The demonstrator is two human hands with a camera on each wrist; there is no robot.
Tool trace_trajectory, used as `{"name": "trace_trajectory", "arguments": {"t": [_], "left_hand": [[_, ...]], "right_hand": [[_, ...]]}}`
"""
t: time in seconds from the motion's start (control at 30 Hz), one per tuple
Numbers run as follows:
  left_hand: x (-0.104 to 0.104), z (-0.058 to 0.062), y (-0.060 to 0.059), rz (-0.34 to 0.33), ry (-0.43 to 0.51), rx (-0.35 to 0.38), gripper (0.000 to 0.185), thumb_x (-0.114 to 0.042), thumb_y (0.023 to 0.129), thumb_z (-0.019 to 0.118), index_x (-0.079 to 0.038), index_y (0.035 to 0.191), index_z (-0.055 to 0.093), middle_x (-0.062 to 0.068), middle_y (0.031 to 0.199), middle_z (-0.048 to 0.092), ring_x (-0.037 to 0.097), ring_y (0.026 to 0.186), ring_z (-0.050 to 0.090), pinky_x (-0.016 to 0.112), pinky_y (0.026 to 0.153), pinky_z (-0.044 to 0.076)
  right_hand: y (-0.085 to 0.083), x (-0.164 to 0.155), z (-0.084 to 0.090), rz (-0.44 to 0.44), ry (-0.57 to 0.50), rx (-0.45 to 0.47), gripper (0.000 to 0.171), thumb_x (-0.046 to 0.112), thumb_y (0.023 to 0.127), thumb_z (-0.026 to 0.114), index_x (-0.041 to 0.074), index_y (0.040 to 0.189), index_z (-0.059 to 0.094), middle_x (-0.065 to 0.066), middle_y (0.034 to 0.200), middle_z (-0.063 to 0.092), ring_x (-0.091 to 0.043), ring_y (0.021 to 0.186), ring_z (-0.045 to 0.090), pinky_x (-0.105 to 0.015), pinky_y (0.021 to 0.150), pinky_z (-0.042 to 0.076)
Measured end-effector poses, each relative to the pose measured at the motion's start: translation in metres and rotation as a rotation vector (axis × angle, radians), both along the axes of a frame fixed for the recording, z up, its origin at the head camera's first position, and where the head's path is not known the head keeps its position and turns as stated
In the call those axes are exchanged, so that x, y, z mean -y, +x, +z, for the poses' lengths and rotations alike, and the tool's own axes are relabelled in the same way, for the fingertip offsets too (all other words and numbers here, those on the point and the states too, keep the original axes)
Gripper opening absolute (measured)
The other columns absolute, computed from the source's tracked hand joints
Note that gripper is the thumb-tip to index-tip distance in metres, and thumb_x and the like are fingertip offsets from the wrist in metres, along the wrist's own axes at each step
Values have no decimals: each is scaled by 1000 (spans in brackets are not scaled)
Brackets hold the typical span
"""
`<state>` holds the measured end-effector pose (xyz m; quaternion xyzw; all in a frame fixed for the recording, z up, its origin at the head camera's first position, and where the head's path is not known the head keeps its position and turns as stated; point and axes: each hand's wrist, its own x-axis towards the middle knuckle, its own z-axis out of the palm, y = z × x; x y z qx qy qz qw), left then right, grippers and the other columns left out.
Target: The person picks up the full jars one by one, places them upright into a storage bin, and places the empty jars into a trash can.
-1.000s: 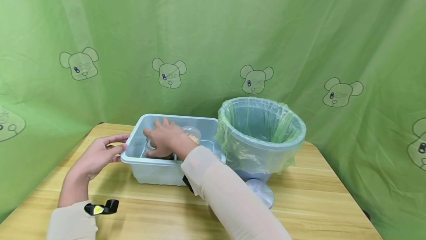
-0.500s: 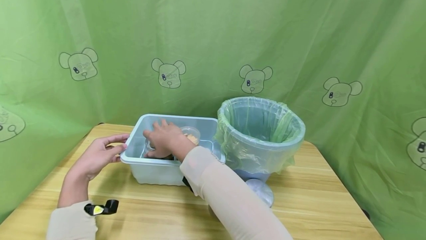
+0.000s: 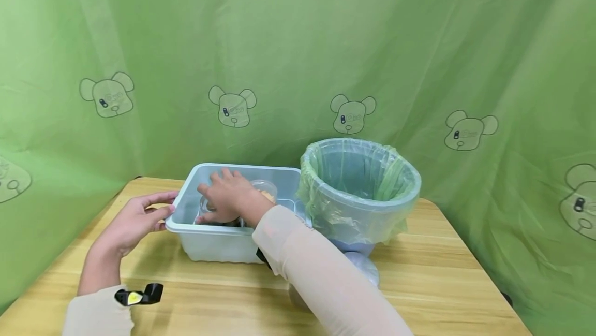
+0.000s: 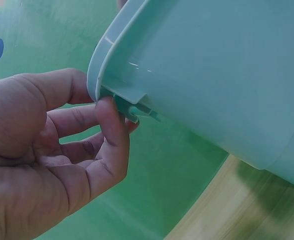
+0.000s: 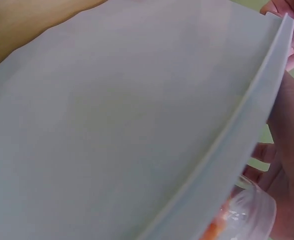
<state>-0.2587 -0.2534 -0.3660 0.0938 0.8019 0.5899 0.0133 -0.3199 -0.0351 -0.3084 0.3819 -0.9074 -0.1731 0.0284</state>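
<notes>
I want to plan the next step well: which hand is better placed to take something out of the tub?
The right hand, I think: it reaches inside the tub, near a clear container. The left hand pinches the tub's rim from outside.

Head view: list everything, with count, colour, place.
Tub: 1, pale blue, left on table
Containers: at least 2, clear, inside tub
Bin: 1, bluish, beside tub
Liner: 1, pale green, draped over bin
Round thing: 1, silvery, in front of bin
Unclear thing: 1, greyish, partly behind right sleeve
Table: 1, tan, underneath
Curtain: 1, green, background
Wrist devices: 2, black, one per wrist
Sleeves: 2, cream, both arms
Left grip: 1, bare, holding tub
Right grip: 1, bare, over container in tub
</notes>
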Motion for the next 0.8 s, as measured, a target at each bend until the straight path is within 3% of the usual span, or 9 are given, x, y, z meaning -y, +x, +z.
{"name": "trace_trajectory", "arguments": {"t": [0.23,0.8], "left_hand": [[1,0,2,-11,-6,0,53,-15,106,57,9,151,41,32,151,42,11,103,66,30,84,60],[0,3,4,-7,-12,2,55,-18,106,57,11,150,40,35,149,42,11,103,66,30,85,60]], "right_hand": [[8,-2,17,-13,-22,17,79,78,93,43,32,157,38,-4,156,43,-31,141,38,-48,118,34],[30,-47,75,-12,-100,-43,76,73,98,39,26,159,37,-6,145,48,-30,126,43,-46,106,40]]}}
